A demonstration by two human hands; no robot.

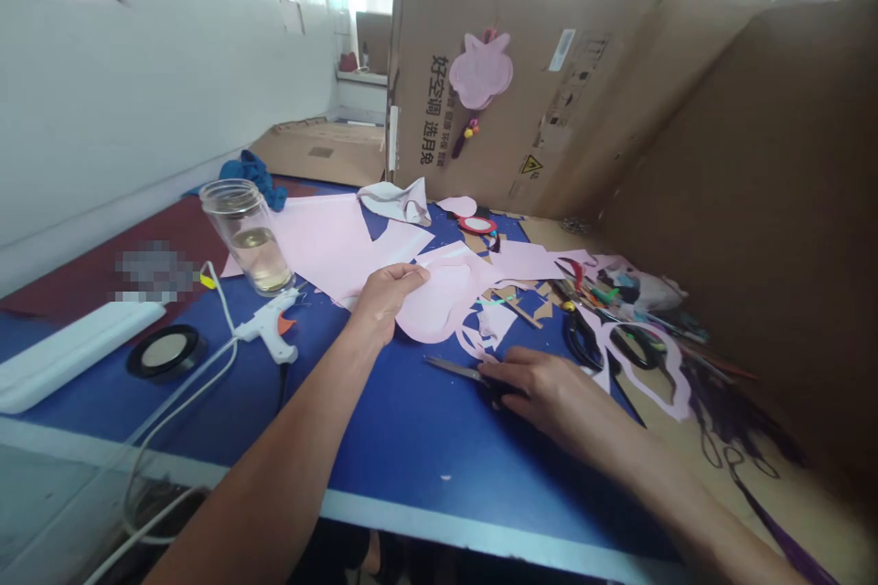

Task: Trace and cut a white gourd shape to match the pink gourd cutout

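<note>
Clock positions are read with twelve at the far edge of the table. The left hand (388,297) lies palm down on a pink paper cutout (432,311), fingers together and slightly curled, pressing the sheet against the blue table (384,448) without gripping it. Its forearm reaches up from about seven o'clock. The right hand (541,393) comes in from about four o'clock, low over the table, its fingers closed around the dark handles of a pair of scissors (456,369). The steel blades point toward nine o'clock, a little apart from the cutout, which lies near the middle of the table. Pink offcuts (676,402) lie at three o'clock. A white hot glue gun (267,326) and a roll of black tape (165,353) sit around nine o'clock, and a glass jar (248,238) of pale liquid stands at ten o'clock.
</note>
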